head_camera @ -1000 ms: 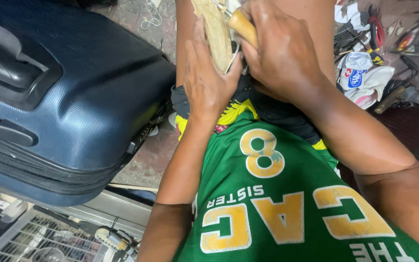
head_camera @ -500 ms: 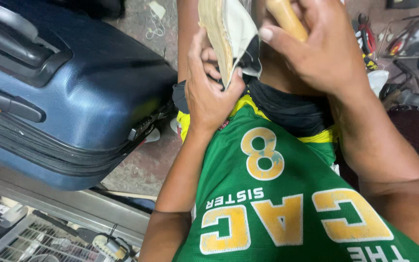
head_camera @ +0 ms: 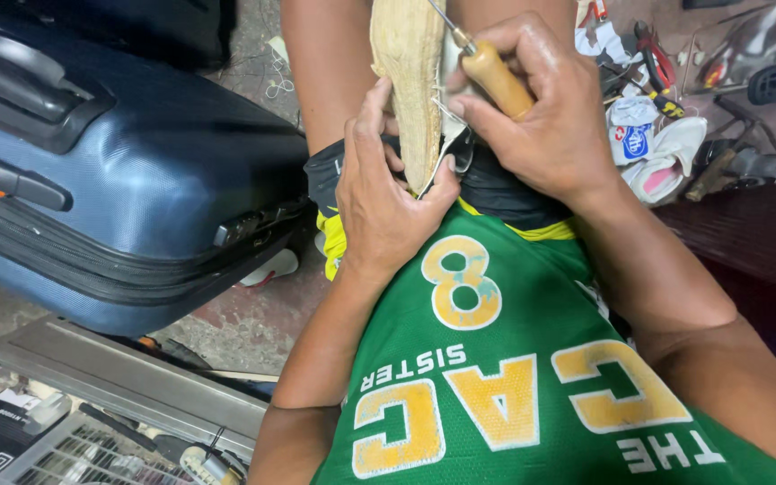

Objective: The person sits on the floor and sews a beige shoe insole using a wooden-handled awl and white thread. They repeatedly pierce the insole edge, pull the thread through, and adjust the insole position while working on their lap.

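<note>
1. gripping a worn tan shoe sole (head_camera: 410, 81) edge-up between my knees, my left hand (head_camera: 388, 202) wraps its lower end, fingers closed around it and thumb pressed to the near face.
2. my right hand (head_camera: 545, 108) is closed tight on the wooden handle of an awl (head_camera: 496, 76); its thin metal shaft runs up past the sole's right edge, and the tip passes out of view at the top.
3. judging by this, the stitching is mid-course: a pale flap of upper sits against the sole at my right fingertips, but no thread or finished seam is clear enough to count, so i cannot tell how much is left.
4. room is tight: a blue hard-shell suitcase (head_camera: 127, 180) stands just beside my left leg, scattered tools and rags (head_camera: 653, 135) lie near on the right, and a metal rail (head_camera: 127, 382) lies below my left elbow. the open space is straight above my lap.
</note>
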